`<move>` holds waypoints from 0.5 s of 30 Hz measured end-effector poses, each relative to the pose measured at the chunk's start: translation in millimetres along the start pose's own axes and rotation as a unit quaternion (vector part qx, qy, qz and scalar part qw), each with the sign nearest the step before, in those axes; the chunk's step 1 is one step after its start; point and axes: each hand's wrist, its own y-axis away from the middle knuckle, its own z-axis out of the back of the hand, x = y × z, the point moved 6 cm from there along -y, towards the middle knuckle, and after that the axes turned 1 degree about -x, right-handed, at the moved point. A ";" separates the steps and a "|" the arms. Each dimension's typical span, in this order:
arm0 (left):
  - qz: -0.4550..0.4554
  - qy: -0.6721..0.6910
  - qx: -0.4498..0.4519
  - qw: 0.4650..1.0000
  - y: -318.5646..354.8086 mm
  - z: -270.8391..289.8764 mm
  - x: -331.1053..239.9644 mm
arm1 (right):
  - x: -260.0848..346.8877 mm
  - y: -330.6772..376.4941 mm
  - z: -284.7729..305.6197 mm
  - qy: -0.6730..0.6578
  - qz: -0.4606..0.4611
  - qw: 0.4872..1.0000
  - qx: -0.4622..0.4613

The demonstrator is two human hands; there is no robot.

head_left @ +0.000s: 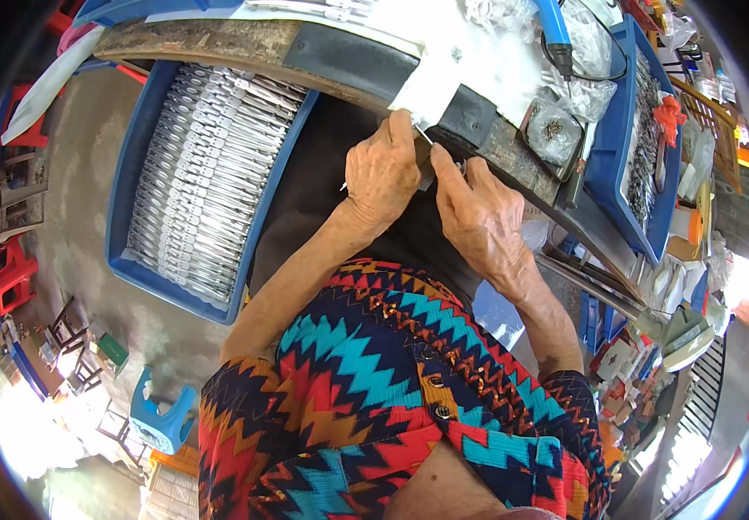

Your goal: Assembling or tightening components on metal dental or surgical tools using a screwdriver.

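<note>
My left hand (pixel 383 169) is closed in a pinch at the table's front edge. A slim silver metal piece (pixel 423 133) shows at its fingertips, and a thin tip sticks out on the hand's left side. Close beside it, my right hand (pixel 483 212) has its thumb and fingers bent together around something small that I cannot make out. The fingertips of both hands nearly meet over my dark lap. Just beyond them, a white sheet (pixel 426 91) hangs over the edge of the table.
Left of my lap, a blue tray (pixel 119 225) holds rows of slim silver metal pieces. A blue electric screwdriver (pixel 555 35) hangs over the table's right side, above a container of small parts (pixel 552 130). Another blue bin (pixel 613 186) stands farther right. A blue stool (pixel 162 416) is behind left.
</note>
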 end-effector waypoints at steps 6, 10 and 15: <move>-0.005 -0.021 -0.024 0.999 0.9 1.5 -1.3 | -7.7 -2.2 -3.1 -0.089 -0.066 0.994 0.014; -0.005 -0.020 -0.021 1.000 0.7 1.8 -1.3 | -26.5 -0.4 -13.0 -0.350 -0.145 0.922 -0.077; -0.008 -0.040 -0.038 0.998 0.4 1.7 -3.1 | -39.4 13.1 -33.6 -0.641 -0.407 0.647 0.061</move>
